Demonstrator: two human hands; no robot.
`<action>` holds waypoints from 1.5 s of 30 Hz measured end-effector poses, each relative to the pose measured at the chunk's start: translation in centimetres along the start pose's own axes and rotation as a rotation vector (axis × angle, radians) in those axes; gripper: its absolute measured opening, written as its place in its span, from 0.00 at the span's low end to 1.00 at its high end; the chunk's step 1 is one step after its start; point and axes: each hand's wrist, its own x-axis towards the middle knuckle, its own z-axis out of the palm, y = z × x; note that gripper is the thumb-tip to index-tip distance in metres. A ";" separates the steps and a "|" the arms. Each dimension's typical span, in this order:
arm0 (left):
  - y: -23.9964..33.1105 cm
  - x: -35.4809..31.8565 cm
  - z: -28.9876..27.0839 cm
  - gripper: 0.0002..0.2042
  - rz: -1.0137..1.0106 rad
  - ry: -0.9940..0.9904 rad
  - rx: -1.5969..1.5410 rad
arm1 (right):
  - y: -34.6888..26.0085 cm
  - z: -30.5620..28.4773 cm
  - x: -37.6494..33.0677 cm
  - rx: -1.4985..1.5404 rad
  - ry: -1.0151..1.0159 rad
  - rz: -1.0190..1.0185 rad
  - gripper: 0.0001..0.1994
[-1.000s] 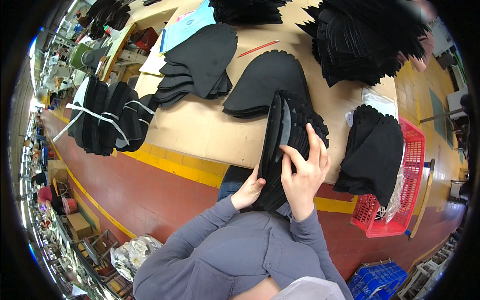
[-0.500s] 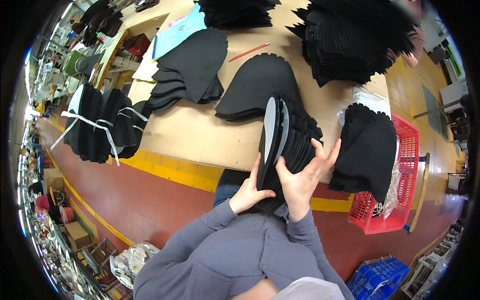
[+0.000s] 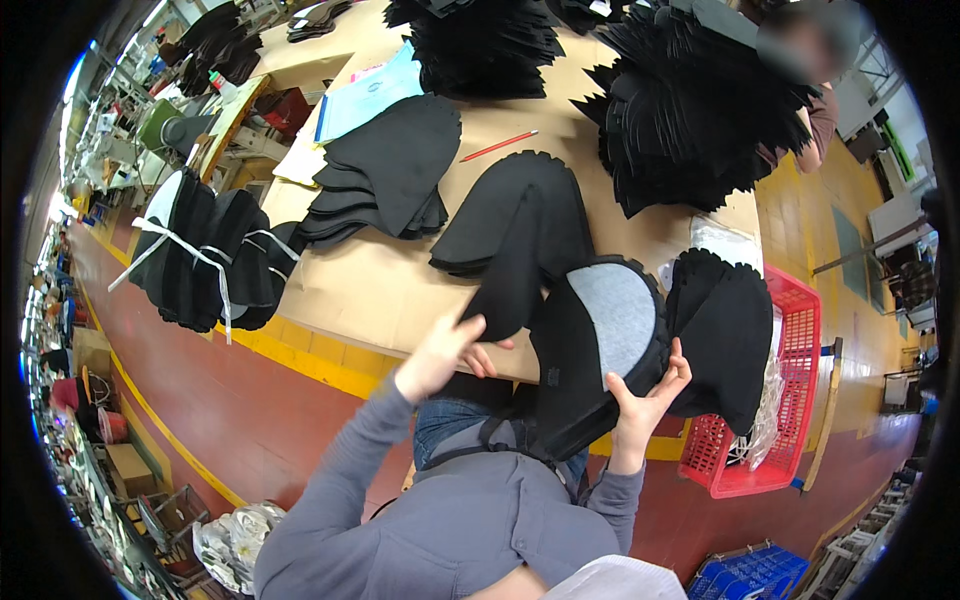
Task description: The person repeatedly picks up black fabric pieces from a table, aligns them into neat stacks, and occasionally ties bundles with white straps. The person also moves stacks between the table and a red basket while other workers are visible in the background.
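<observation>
Here, at a cardboard-topped table point(image 3: 390, 290), the right hand point(image 3: 645, 400) cups a bundle of black fabric pieces point(image 3: 590, 370) from below, propped against the table edge with a grey face up, while the left hand point(image 3: 440, 355) pinches one black piece point(image 3: 515, 280) aside.

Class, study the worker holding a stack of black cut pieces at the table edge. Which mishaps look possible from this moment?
1. The stack of black pieces is propped by the right hand alone; pieces could fan out and slide to the floor.
2. The left hand lifts one black piece off the scalloped pile; it may drag others out of order.
</observation>
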 end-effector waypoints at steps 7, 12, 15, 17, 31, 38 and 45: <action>8.4 9.1 -5.3 0.23 0.083 -0.178 -0.148 | 0.0 -1.5 -0.9 -0.043 0.031 -0.014 0.37; 6.6 13.3 -8.0 0.20 -0.062 0.114 -0.046 | -0.4 -0.7 -1.8 -0.053 0.035 -0.005 0.37; 3.7 12.3 -7.2 0.23 0.276 0.590 0.758 | -0.1 -0.6 -1.9 -0.068 0.041 -0.024 0.36; 2.0 10.6 -5.9 0.30 0.406 0.936 1.286 | 0.1 -0.7 -1.7 -0.051 0.037 -0.017 0.36; -1.4 20.4 -4.0 0.31 0.963 0.288 1.908 | -1.3 0.2 -1.7 -0.089 0.031 0.054 0.35; 0.3 17.8 -0.7 0.20 0.783 0.090 0.845 | -1.3 1.6 -2.1 -0.180 0.026 0.003 0.34; -3.7 0.4 3.8 0.54 0.573 -0.246 0.999 | -2.9 5.4 -2.7 0.222 -0.065 0.137 0.41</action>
